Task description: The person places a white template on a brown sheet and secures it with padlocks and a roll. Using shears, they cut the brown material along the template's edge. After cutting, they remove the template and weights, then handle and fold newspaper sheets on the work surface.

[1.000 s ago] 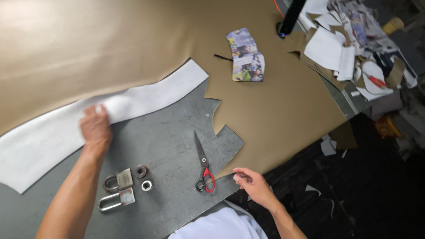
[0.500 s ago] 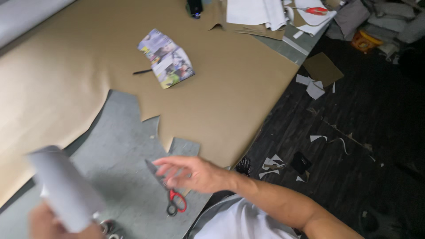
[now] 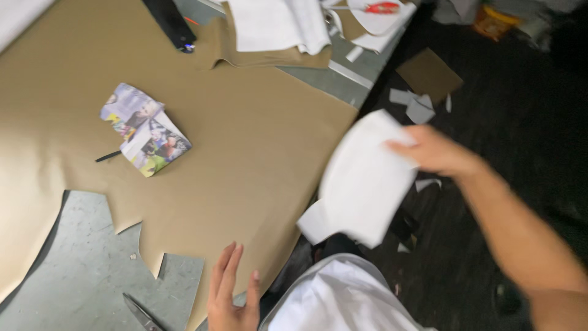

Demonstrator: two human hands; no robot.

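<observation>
White sheet (image 3: 367, 184) pinched in right hand (image 3: 438, 150).

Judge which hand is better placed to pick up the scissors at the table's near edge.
Left. The left hand rests open on the brown paper, close to the scissors. The right hand is out past the table edge, holding a white sheet, so it looks occupied.

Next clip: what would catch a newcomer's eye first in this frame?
A blurred white paper piece at right, held past the table edge by the right hand above the dark floor. Then the big brown paper sheet with its jagged cut edge, a folded colourful printed leaflet lying on it. The left hand rests open at the bottom beside scissors.
</observation>
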